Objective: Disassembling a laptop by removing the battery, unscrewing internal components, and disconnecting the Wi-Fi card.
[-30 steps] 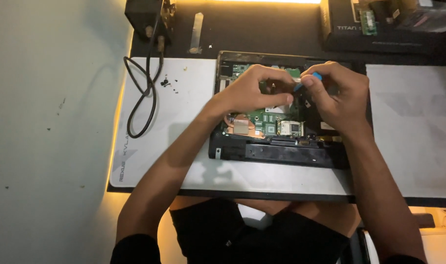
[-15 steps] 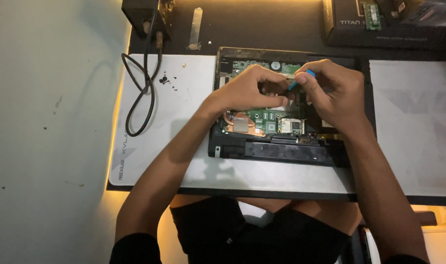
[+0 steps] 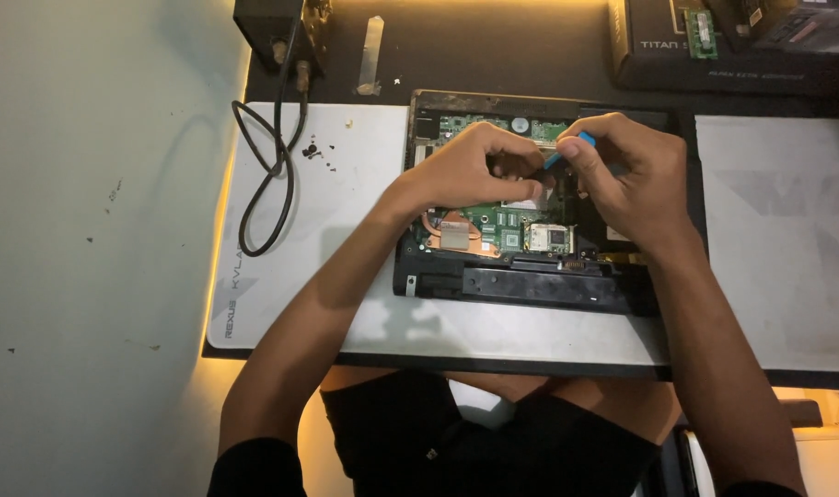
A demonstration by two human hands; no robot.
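- A small blue tool [image 3: 574, 147] is pinched tight by the right hand [image 3: 626, 175] over the opened laptop [image 3: 530, 230].
- The circuit board [image 3: 502, 221] is pressed by the left hand [image 3: 470, 166], fingers curled, nothing visibly held.
- The laptop is laid on a white mat [image 3: 346, 184].

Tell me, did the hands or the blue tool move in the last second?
Hardly. The right hand with the blue pry tool shifted slightly toward the far edge of the opened laptop. The left hand stayed pressed on the green circuit board, fingers beside the tool tip. Nothing was picked up or let go. The black cable and white mat stayed put.
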